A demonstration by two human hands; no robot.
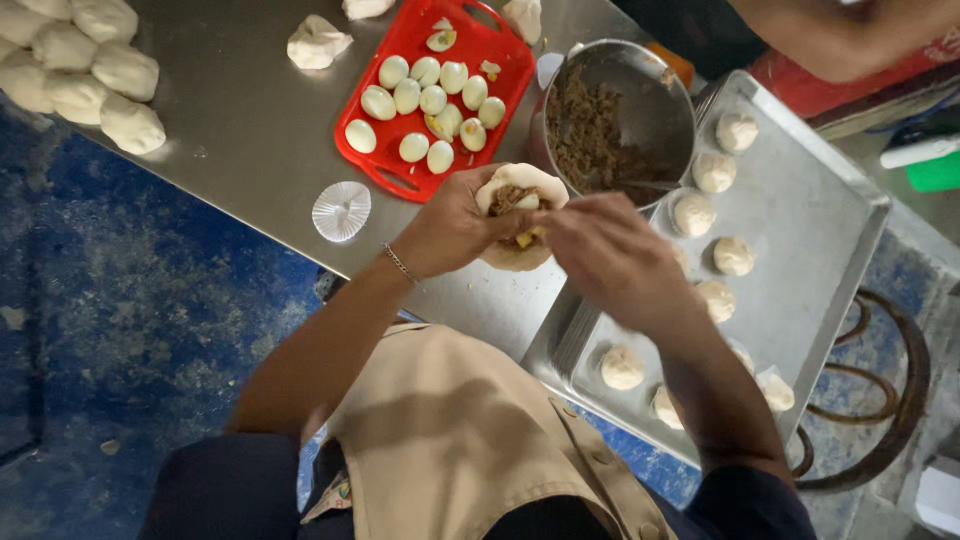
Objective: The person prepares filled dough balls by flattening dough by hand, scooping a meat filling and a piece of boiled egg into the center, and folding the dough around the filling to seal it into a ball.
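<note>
Steel worktop (pixel 250 130): we see a dull grey metal sheet, dusted pale in places, running from the upper left to the middle.
Floor (pixel 120 300): blue and worn, mottled with grey, below the worktop's edge.
On the worktop: a red tray (pixel 395 172) of halved boiled eggs, a metal bowl (pixel 655 110) of brown minced filling just right of it, a white paper cup liner (pixel 341 211) near the edge, and dough balls (pixel 85 70) heaped at the upper left.
Baking tray (pixel 810 210): metal, at the right, carrying a row of closed buns (pixel 714 172).
Cut off: another person's arm (pixel 850 35) at the top right; the dough heap runs out of view.
Hard to make out: a round metal frame (pixel 890 400) under the baking tray.
Left hand (pixel 450 228): cupped under an open dough round (pixel 520 215), fingers curled on its rim; a thin bracelet sits at the wrist.
Right hand (pixel 600 255): fingertips pinched together on the dough's near edge.
Dough round: held above the worktop's edge between both hands, with brown filling and a piece of egg showing inside.
</note>
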